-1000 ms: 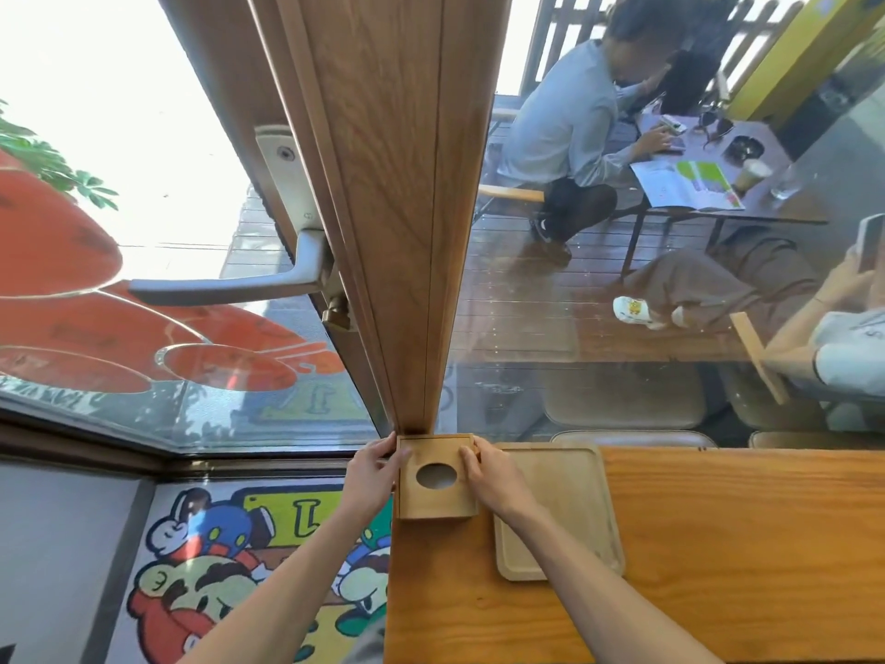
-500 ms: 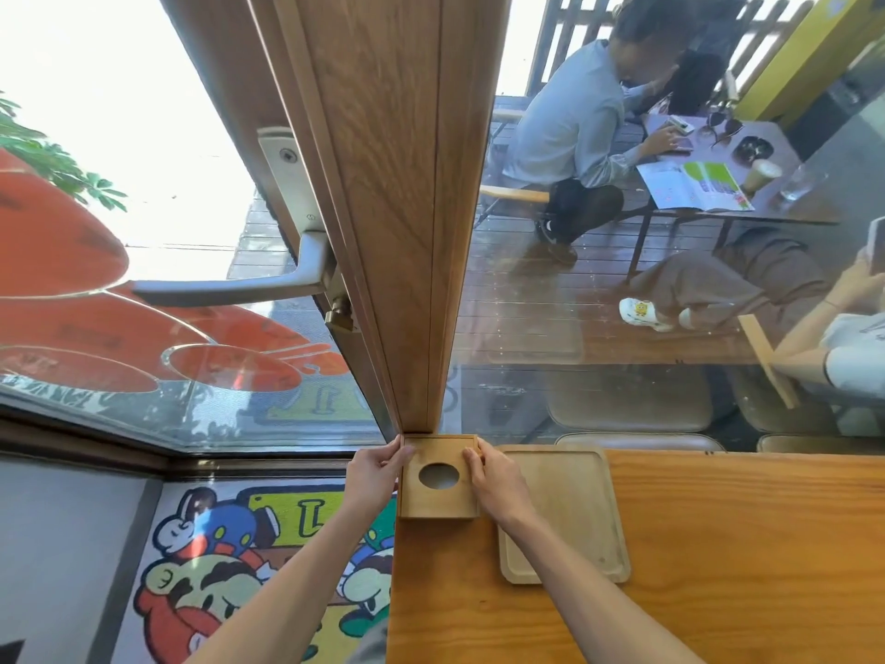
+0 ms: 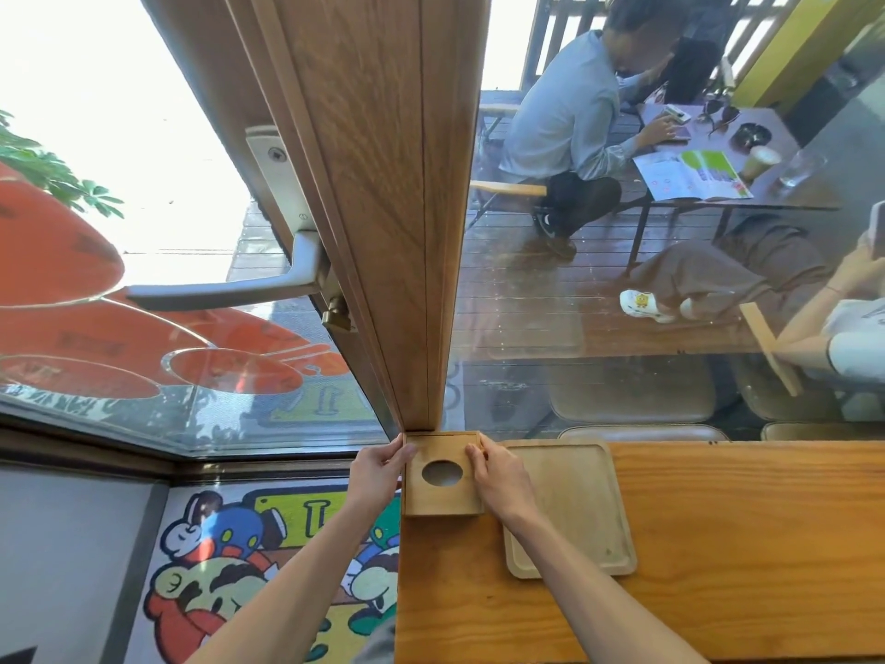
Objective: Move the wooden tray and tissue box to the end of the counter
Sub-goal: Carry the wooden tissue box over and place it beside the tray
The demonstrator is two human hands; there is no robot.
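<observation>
A square wooden tissue box (image 3: 443, 498) with an oval hole in its top stands at the far left corner of the wooden counter (image 3: 742, 543), against the window frame. My left hand (image 3: 378, 467) grips its left side and my right hand (image 3: 500, 476) grips its right side. The flat wooden tray (image 3: 574, 500) lies on the counter just right of the box, partly under my right wrist.
A thick wooden window post (image 3: 383, 208) rises right behind the box, with a metal door handle (image 3: 225, 289) to its left. The counter's left edge drops to a cartoon-patterned floor mat (image 3: 239, 567). People sit at a table (image 3: 718, 151) beyond the glass.
Both hands stay on the tissue box at the counter's corner. The box and tray hold nearly the same spots; only the camera view shifts slightly.
</observation>
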